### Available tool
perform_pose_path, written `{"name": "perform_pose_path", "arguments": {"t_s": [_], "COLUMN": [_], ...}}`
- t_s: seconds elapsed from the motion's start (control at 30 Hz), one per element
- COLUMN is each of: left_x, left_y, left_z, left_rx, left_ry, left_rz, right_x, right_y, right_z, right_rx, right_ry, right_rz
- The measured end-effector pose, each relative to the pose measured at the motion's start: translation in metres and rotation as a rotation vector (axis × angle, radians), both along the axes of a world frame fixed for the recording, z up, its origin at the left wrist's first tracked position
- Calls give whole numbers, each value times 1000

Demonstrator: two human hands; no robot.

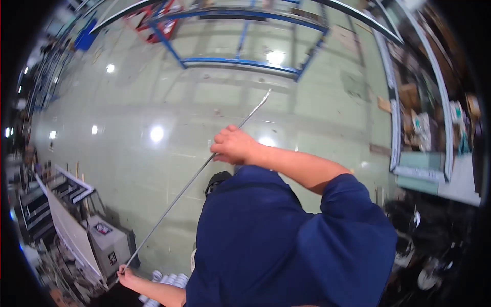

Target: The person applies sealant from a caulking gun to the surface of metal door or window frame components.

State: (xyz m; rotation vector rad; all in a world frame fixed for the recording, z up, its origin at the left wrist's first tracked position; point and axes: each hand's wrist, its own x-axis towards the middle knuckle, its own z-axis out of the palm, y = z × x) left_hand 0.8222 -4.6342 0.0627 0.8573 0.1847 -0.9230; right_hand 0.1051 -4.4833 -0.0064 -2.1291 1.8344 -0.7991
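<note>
A long thin grey rod (176, 198) slants across the view, its silvery, uneven tip (264, 99) toward the blue frame. My right hand (232, 146) is closed around the rod a short way below that tip. At the lower left, my left hand (126, 277) pinches the rod near its other end, a short stub showing past the fingers. Between the two hands the rod runs nearly straight, above the floor and in front of my body.
A blue metal frame (240, 62) stands ahead, with a red rack (148, 30) behind its left side. Near my left hand is a grey box-shaped machine (110, 245); white rolls (174, 280) lie beside my left forearm. A framed panel (393, 117) and cartons occupy the right.
</note>
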Motion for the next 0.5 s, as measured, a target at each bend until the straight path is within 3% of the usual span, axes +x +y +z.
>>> {"name": "perform_pose_path", "arguments": {"t_s": [0.13,0.3,0.37,0.43,0.5], "left_x": [36,56,59,76,98], "left_y": [37,27,-13,-67,-141], "left_z": [-16,-52,-69,-79,-76], "left_rx": [-11,-31,-60,-82,-124], "left_ry": [-91,-136,-131,-144,-154], "left_rz": [176,321,345,324,273], "right_x": [-30,-68,-75,-63,-53], "right_y": [-154,-345,-420,-473,-520], "right_z": [27,24,14,18,39], "right_rx": [-121,-250,106,71,388], "right_ry": [174,264,340,357,398], "right_rz": [207,243,328,324,189]}}
